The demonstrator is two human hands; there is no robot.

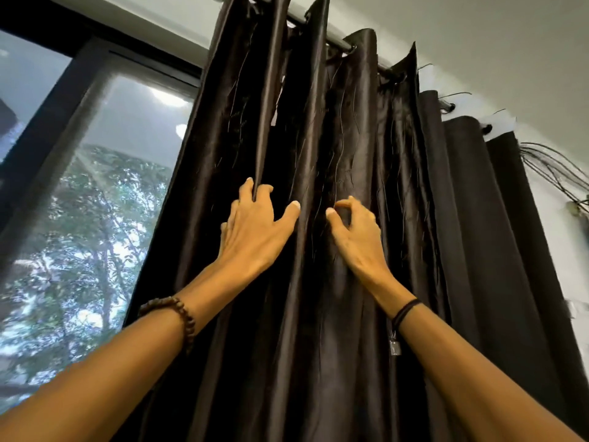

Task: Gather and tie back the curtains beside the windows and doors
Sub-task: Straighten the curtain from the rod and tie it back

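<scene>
A dark brown satin curtain (pixel 344 129) hangs in deep folds from a rod (pixel 338 43) above me, right of the window. My left hand (pixel 255 224) is raised against it, with a fold caught between its curled fingers and the thumb spread to the right. My right hand (pixel 357 228) is on the neighbouring folds, its forefinger and thumb curled toward each other around a ridge of cloth. A plainer dark curtain panel (pixel 484 202) hangs further right on the same rod.
A large window (pixel 95 193) with a dark frame fills the left side, trees showing outside. White wall (pixel 567 250) lies to the right with thin dark cables (pixel 554 167) and a small fitting. The ceiling is close above the rod.
</scene>
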